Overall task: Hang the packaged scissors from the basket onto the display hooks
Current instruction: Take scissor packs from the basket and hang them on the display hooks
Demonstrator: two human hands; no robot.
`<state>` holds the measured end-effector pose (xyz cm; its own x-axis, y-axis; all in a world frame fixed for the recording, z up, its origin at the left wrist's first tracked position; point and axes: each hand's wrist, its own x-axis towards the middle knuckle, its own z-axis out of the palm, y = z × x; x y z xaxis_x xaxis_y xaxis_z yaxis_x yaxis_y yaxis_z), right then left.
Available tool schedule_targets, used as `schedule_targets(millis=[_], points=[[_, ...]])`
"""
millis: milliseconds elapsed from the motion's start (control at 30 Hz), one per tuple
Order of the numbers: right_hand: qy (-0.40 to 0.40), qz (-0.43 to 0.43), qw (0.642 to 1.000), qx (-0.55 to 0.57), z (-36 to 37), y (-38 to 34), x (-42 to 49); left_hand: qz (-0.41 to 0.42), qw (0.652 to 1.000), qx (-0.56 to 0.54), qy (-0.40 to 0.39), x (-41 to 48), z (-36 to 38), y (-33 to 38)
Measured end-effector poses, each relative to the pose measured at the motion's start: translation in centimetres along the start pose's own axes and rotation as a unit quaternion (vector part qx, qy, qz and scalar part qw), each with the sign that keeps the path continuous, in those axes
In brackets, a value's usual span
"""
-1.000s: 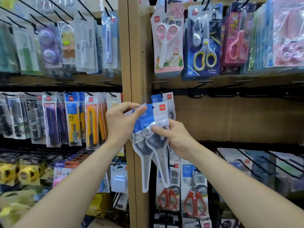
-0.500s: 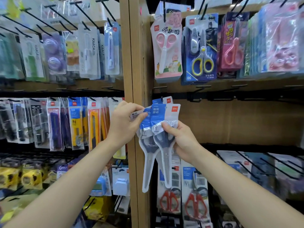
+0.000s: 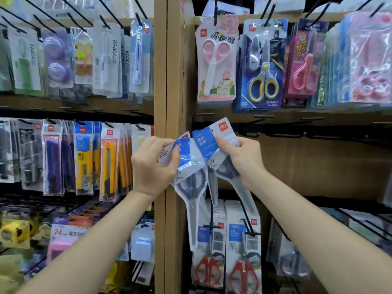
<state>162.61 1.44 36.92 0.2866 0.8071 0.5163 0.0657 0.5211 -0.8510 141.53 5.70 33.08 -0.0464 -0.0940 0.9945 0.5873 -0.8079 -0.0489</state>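
My left hand (image 3: 153, 164) grips a pack of black-handled scissors (image 3: 192, 183) by its blue and white card, blades pointing down. My right hand (image 3: 241, 160) holds another pack of the same scissors (image 3: 212, 143), tilted so its top leans right. The two packs fan apart in front of the wooden post (image 3: 169, 81). An empty row of black display hooks (image 3: 263, 117) runs along the rail just above and right of my hands. The basket is out of sight.
Pink, yellow-handled and other scissor packs (image 3: 216, 60) hang on the upper right row. Red-handled scissors (image 3: 244, 251) hang below my hands. Utility knives (image 3: 108, 160) and stationery fill the left bay. Bare brown board (image 3: 318, 162) lies behind the empty hooks.
The packs were bunched together between both hands; now they are split, one in each hand, and my right hand has risen and tilted its pack toward the empty hooks.
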Motion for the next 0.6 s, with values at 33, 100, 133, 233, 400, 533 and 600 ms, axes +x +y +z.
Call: schedule_targets(millis=[33, 100, 133, 233, 400, 533, 600], points=[[0.003, -0.013, 1.000, -0.014, 0.1, 0.0, 0.3, 0.006, 1.000, 0.002, 0.005, 0.0, 0.1, -0.1], [0.003, -0.027, 0.999, -0.033, 0.3, -0.1, 0.8, 0.025, 1.000, 0.013, 0.013, -0.2, 0.4, -0.2], [0.003, -0.028, 0.999, -0.037, 0.4, -0.2, 0.9, 0.035, 0.999, 0.016, 0.018, -0.3, 0.6, -0.2], [0.003, -0.020, 0.999, -0.042, 0.6, -0.2, 1.3, 0.051, 0.998, 0.022, 0.031, -0.5, 0.9, -0.2], [0.013, -0.038, 0.996, -0.080, 1.0, -0.8, 1.6, 0.066, 0.997, 0.023, 0.026, -0.6, 1.2, -0.6], [0.037, -0.050, 0.992, -0.114, 1.2, -0.6, 2.7, 0.072, 0.997, 0.029, 0.027, -0.6, 1.2, -0.7], [0.033, -0.033, 0.991, -0.129, 1.1, 0.1, 3.1, 0.062, 0.997, 0.030, 0.025, -0.7, 1.2, -0.7]])
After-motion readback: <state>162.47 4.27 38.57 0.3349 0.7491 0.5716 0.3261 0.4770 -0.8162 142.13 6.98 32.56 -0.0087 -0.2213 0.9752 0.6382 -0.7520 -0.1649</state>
